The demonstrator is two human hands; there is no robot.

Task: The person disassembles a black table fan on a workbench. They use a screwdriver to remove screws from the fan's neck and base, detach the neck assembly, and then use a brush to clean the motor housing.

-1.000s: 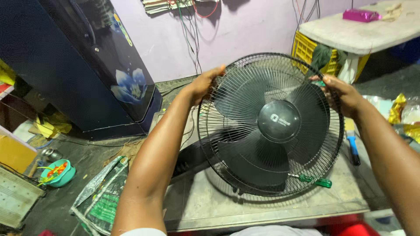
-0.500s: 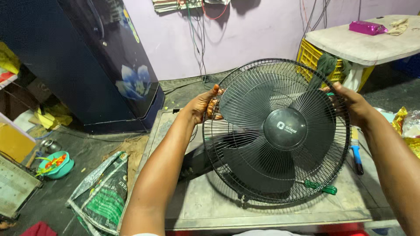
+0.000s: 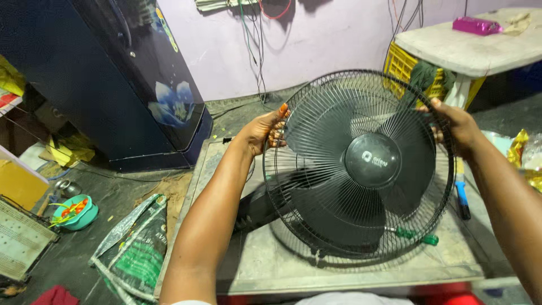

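A black electric fan with a round wire guard (image 3: 316,186) and dark blades stands tilted on a low grey worktable (image 3: 265,265). My left hand (image 3: 264,131) grips the guard's upper left rim. My right hand (image 3: 456,127) grips the upper right rim. A round black hub cap (image 3: 372,161) sits at the middle of the guard. A green-handled screwdriver (image 3: 415,235) lies on the table behind the guard's lower right. A blue-handled tool (image 3: 462,197) lies at the right of the fan.
A dark blue refrigerator (image 3: 113,73) with a flower print stands at the left. A teal bowl (image 3: 73,212) and a green-printed sack (image 3: 135,248) lie on the floor. A white table (image 3: 468,48) and a yellow crate (image 3: 403,68) stand at the back right.
Both hands have stayed on the guard's rim while the fan shifted slightly; the left hand slid down from the top rim to the upper left side.
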